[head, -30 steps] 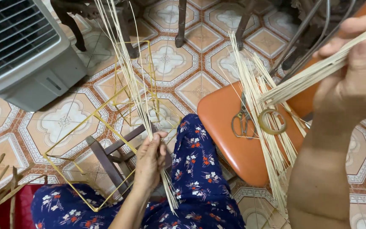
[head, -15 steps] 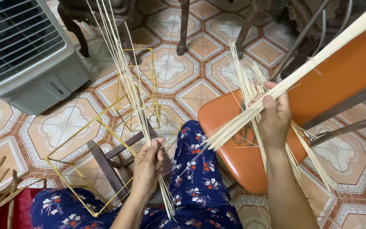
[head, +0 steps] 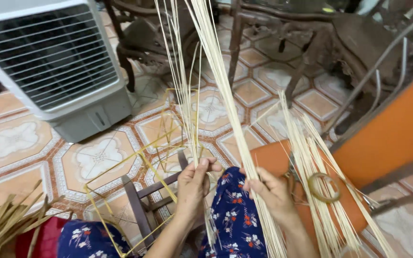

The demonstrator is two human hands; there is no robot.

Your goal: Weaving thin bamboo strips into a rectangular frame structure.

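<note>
Patterned orange-and-cream tiled floor (head: 20, 138), grey-white air cooler (head: 48, 62), dark wooden chairs (head: 273, 43) behind.

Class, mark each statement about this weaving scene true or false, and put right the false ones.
1. The left hand grips thin pale strips. True.
2. The right hand is empty. False: it holds a thick bundle of strips.
3. A tape ring lies on the orange chair. True.
4. The air cooler stands right of the hands. False: it stands at upper left.
</note>
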